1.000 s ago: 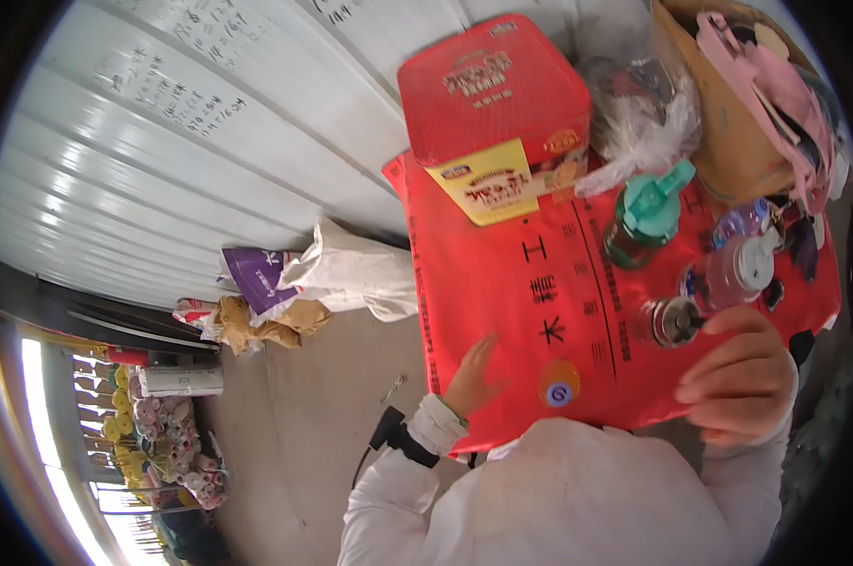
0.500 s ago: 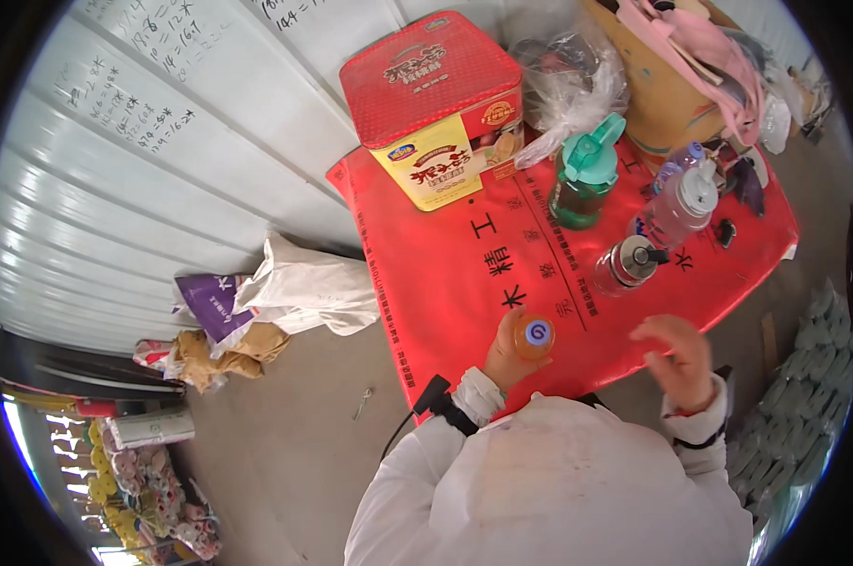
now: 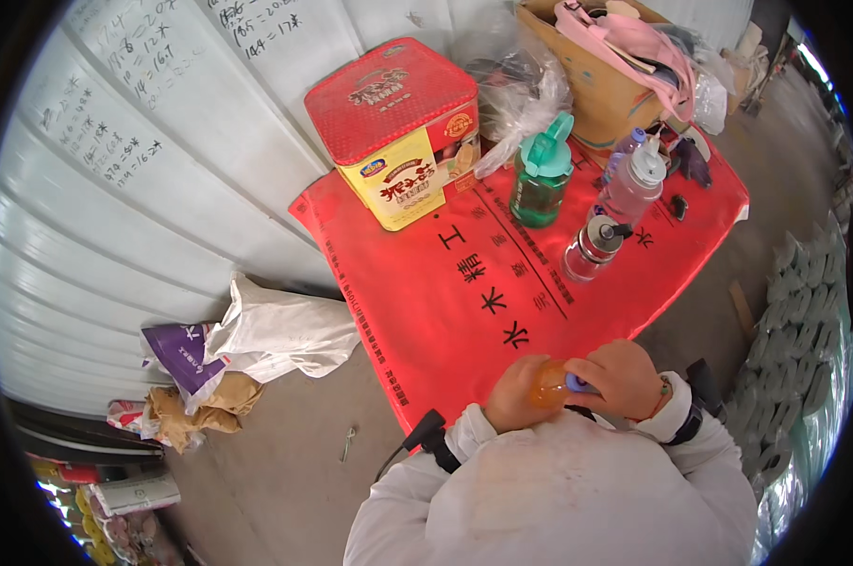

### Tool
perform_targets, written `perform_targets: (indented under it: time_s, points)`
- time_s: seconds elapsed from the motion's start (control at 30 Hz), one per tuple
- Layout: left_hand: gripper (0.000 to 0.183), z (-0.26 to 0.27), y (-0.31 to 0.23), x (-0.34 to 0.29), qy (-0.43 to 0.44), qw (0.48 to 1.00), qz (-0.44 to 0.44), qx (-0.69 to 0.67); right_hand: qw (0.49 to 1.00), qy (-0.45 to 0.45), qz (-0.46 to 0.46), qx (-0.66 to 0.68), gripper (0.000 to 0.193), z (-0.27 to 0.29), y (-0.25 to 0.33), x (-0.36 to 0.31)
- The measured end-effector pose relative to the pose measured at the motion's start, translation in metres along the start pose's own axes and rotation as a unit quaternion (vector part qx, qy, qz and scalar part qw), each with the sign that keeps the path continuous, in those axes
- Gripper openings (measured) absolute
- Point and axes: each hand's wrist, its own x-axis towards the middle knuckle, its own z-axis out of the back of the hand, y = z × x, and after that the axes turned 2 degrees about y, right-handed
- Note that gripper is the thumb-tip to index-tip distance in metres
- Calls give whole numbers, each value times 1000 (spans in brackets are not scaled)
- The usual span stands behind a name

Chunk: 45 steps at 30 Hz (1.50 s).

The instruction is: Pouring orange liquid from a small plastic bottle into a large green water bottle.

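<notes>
Close in front of my body, at the near edge of the red-covered table [image 3: 426,349], I hold a small bottle of orange drink [image 3: 547,385]. My left hand [image 3: 511,398] is closed round the bottle's body. The bottle tilts, with its purple cap [image 3: 577,382] toward the right. My right hand [image 3: 627,379] is closed with its fingers on that cap. Part of the bottle is hidden behind my fingers.
Farther back stand a silver-lidded clear bottle [image 3: 592,250], a white-topped clear bottle [image 3: 632,179] and a green bottle [image 3: 542,184]. A red-and-yellow box [image 3: 389,132], a plastic bag [image 3: 516,85] and a cardboard box [image 3: 577,66] line the far side. Sacks [image 3: 280,325] lie left of the table.
My right hand has come in from the right and closed on the bottle's cap. The bottle has tipped from facing upward to leaning right. The view has shifted slightly.
</notes>
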Motion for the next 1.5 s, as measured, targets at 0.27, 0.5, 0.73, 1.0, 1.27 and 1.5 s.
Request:
perform_targets:
  time_s: [0.27, 0.5, 0.73, 1.0, 1.27, 1.5]
  points:
    - [76, 3, -15, 8, 65, 993, -54, -88, 996, 10, 84, -25, 32, 27, 8, 5]
    - [73, 23, -50, 58, 209, 964, 42, -156, 972, -1, 221, -77, 27, 66, -5, 19]
    - [76, 20, -66, 68, 160, 934, 98, -305, 969, -57, 187, -149, 25, 93, -16, 23]
    - [71, 29, -61, 84, 225, 909, 71, -342, 929, -126, 331, -103, 28, 97, -26, 55]
    - [69, 31, -58, 64, 237, 915, 38, -324, 944, -69, 311, -87, 25, 69, -28, 68]
    - [69, 55, -61, 46, 260, 928, 27, -265, 885, -102, 454, -7, 24, 68, -2, 90]
